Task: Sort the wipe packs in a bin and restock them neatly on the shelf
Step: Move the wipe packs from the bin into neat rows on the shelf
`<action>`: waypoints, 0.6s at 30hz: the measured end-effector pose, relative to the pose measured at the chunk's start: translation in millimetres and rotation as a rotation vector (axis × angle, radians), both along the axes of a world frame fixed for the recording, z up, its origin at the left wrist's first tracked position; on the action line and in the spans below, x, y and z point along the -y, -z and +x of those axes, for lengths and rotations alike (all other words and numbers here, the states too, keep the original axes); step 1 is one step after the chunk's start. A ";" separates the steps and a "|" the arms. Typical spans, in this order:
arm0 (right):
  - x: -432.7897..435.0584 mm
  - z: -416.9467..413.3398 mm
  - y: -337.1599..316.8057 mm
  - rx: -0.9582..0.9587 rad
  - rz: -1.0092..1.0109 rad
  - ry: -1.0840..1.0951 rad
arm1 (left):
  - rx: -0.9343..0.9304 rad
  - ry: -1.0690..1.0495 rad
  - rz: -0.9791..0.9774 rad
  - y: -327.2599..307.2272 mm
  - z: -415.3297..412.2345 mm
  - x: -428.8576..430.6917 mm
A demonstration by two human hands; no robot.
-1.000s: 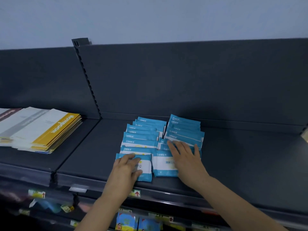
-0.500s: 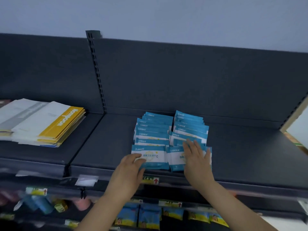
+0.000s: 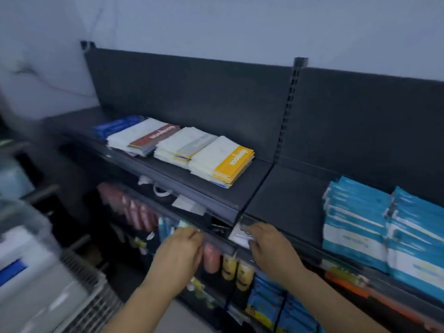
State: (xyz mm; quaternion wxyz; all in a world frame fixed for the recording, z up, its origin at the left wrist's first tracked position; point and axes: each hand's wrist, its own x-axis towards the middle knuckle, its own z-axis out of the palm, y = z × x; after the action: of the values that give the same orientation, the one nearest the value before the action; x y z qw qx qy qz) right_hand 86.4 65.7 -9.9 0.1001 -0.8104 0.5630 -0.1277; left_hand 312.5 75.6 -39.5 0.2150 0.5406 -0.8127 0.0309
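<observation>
Bare and loosely curled, the left hand (image 3: 179,248) and right hand (image 3: 269,246) hang in front of the dark shelf (image 3: 283,200) edge, holding nothing; the right's fingertips (image 3: 247,230) sit by a white label (image 3: 237,237). Blue-and-white wipe packs (image 3: 384,227) lie in two overlapping rows on the shelf, right of both hands. A pale bin (image 3: 28,267), blurred, sits lower left.

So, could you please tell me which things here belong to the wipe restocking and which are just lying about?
Part of the job:
- blue wipe packs in two rows on the shelf
- left hand and right hand, off the packs

Just lying about:
- yellow-banded packets
- red-banded packets
- hanging goods below
</observation>
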 end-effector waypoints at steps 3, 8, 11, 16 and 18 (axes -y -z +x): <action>14.9 72.5 3.5 0.022 0.046 -0.179 | 0.020 -0.200 -0.034 8.3 70.2 -23.0; 37.6 180.6 15.2 0.036 0.039 -0.415 | 0.052 -0.551 0.042 13.1 165.0 -73.3; 50.6 244.2 18.5 0.065 0.072 -0.560 | 0.099 -0.718 0.057 12.1 212.6 -96.6; 80.8 341.6 25.3 0.090 0.093 -0.767 | 0.114 -0.948 0.135 14.7 274.0 -105.3; 95.4 375.2 23.8 0.109 0.118 -0.829 | 0.116 -1.010 0.134 15.9 294.5 -101.2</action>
State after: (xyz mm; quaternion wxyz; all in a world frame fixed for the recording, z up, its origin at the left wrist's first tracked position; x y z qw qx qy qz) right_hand 461.6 -29.6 -33.7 0.2190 -0.9532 0.1895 -0.0868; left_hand 607.0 176.8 -55.4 0.0926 0.8758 -0.4610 0.1089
